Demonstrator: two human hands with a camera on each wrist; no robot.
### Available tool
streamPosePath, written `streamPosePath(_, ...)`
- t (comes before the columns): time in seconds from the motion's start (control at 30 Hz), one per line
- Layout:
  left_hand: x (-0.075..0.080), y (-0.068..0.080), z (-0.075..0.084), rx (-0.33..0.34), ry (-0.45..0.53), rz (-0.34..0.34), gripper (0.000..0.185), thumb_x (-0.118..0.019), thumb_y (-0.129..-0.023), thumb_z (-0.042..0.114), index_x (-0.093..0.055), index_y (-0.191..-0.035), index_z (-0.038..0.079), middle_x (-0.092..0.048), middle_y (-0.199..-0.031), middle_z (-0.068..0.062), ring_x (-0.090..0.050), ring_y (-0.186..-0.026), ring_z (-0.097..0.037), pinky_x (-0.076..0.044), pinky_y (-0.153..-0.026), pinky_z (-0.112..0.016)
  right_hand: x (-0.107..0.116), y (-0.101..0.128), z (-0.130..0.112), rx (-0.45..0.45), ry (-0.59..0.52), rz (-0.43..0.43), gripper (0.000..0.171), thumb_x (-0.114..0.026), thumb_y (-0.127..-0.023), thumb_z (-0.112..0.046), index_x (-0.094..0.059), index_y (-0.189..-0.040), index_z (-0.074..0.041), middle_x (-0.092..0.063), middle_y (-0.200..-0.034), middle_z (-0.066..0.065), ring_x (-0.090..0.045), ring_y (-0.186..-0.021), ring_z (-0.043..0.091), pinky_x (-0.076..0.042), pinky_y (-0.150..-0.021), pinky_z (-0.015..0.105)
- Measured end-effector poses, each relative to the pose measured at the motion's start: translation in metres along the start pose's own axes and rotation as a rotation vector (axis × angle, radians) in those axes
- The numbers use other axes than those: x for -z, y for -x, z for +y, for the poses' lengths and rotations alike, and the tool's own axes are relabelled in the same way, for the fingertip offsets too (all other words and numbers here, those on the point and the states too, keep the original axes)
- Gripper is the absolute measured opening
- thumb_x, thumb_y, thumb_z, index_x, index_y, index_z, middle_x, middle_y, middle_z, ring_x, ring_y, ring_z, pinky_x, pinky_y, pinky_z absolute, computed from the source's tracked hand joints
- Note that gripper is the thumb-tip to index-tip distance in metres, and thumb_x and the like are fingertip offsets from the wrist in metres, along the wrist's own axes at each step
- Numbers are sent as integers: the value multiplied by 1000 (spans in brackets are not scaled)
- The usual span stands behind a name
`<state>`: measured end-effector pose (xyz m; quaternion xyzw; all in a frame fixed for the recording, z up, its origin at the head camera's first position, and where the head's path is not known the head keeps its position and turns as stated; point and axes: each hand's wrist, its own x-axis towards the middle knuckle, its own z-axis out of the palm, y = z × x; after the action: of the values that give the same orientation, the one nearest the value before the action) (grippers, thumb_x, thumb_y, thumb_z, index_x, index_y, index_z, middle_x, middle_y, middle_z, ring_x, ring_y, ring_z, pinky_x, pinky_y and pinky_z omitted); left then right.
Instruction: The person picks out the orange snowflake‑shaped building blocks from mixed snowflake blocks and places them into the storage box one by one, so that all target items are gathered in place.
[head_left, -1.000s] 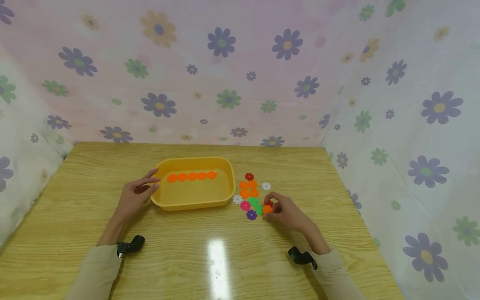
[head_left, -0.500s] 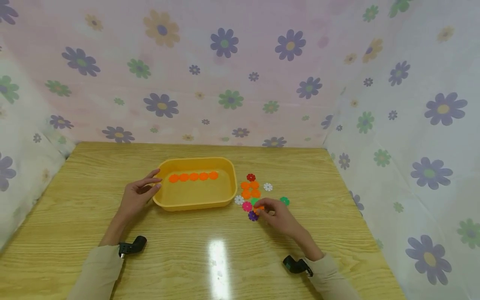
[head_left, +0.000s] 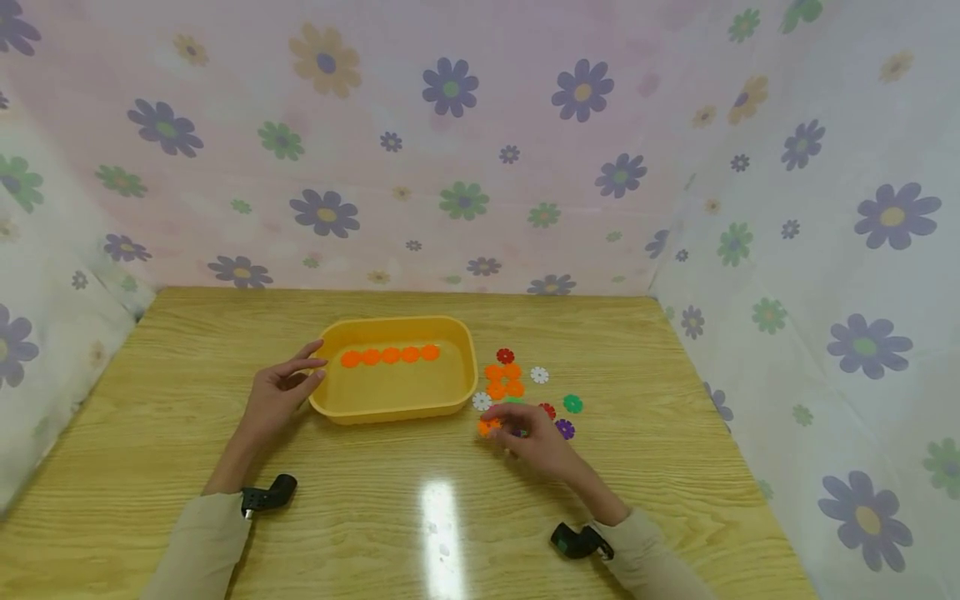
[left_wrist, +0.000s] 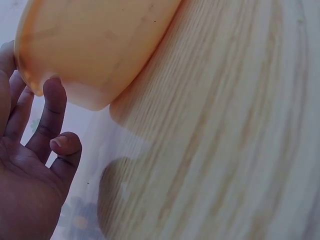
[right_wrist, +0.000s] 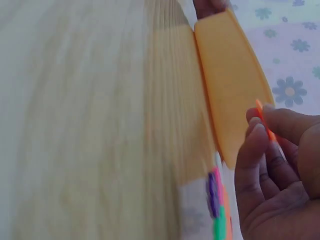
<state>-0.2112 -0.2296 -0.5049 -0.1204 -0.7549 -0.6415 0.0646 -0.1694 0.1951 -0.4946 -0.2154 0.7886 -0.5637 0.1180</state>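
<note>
A yellow-orange tray (head_left: 395, 411) stands mid-table with a row of several orange flower discs (head_left: 390, 355) along its far inside. My left hand (head_left: 281, 390) rests with straight fingers against the tray's left end; the left wrist view has those fingers (left_wrist: 52, 107) on the tray's corner (left_wrist: 95, 50). My right hand (head_left: 525, 433) pinches one orange flower disc (head_left: 489, 427) between thumb and fingers, just off the tray's right front corner; in the right wrist view the disc (right_wrist: 265, 120) shows edge-on between the fingertips, beside the tray's wall (right_wrist: 235, 95).
Loose flower discs lie right of the tray: an orange cluster (head_left: 503, 380), red (head_left: 506, 356), white (head_left: 539, 374), white (head_left: 482, 401), green (head_left: 573, 403), purple (head_left: 565, 428). Flowered cloth walls close the table's back and sides. Bare wood (head_left: 435, 517) lies in front.
My right hand lifted an orange disc from the pile and carried it left toward the tray's corner, uncovering red, green and purple discs. The left hand stayed on the tray.
</note>
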Motion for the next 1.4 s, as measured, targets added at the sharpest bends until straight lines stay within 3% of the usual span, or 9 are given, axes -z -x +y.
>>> streamPosePath(0.1, 0, 1, 0, 0, 0, 1, 32, -63, -102, 8, -64, -122, -17, -54, -152, -4, -50, -131, 7, -50, -90, -12, -8, -2, -1, -4, -47, -2, 20, -70, -96, -9, -74, -115, -3, -74, -108, 16, -62, -65, 19, -51, -53, 24)
streamPosePath(0.27, 0, 1, 1, -1, -9, 2, 31, -63, -101, 9, -65, -121, -15, -53, -152, -6, -49, -132, 8, -49, -91, -12, -19, -4, 0, 2, -97, 15, 22, -74, -94, -10, -76, -115, -3, -75, -102, 15, -61, -61, 24, -50, -51, 24)
streamPosePath(0.47, 0, 0, 2, 5, -10, 1, 32, -63, -101, 9, -65, -121, -16, -53, -152, -8, -51, -130, 8, -50, -89, -12, -30, -8, -2, 90, -141, -5, 23, -62, -101, -5, -71, -120, 3, -70, -93, 29, -54, -59, 29, -50, -50, 27)
streamPosePath(0.67, 0, -3, -1, -4, -14, 7, 32, -64, -101, 8, -65, -120, -17, -55, -151, -8, -53, -129, 6, -51, -87, -13, -37, -12, -12, 148, -159, -10, 23, -60, -102, -6, -70, -121, 3, -66, -92, 30, -53, -58, 29, -50, -50, 30)
streamPosePath(0.8, 1, -4, -2, -9, -6, 6, 31, -64, -101, 7, -65, -120, -17, -57, -149, -2, -52, -129, 8, -50, -88, -12, -42, -17, -15, 202, -244, 35, 22, -60, -102, -3, -69, -119, 7, -65, -86, 24, -48, -54, 21, -45, -48, 30)
streamPosePath(0.93, 1, -4, -3, -10, 8, 5, 31, -64, -100, 6, -65, -120, -17, -58, -147, 3, -52, -130, 8, -50, -89, -12, -50, -22, -18, 274, -345, 92, 21, -60, -100, 0, -66, -117, 12, -66, -86, 11, -43, -56, 10, -41, -50, 23)
streamPosePath(1.13, 1, -4, -3, -14, 24, 6, 30, -64, -100, 4, -64, -120, -18, -58, -148, 0, -52, -131, 6, -50, -89, -12, -60, -32, -32, 410, -374, 128, 22, -61, -100, 1, -64, -115, 17, -70, -90, -7, -44, -52, 17, -42, -47, 25)
streamPosePath(1.4, 0, -3, -2, -10, 52, 3, 31, -64, -100, 4, -63, -120, -19, -56, -150, -2, -55, -127, 5, -51, -85, -13, -72, -49, -48, 432, -358, 174, 18, -61, -99, 4, -65, -110, 16, -71, -90, -11, -43, -51, 20, -42, -46, 31)
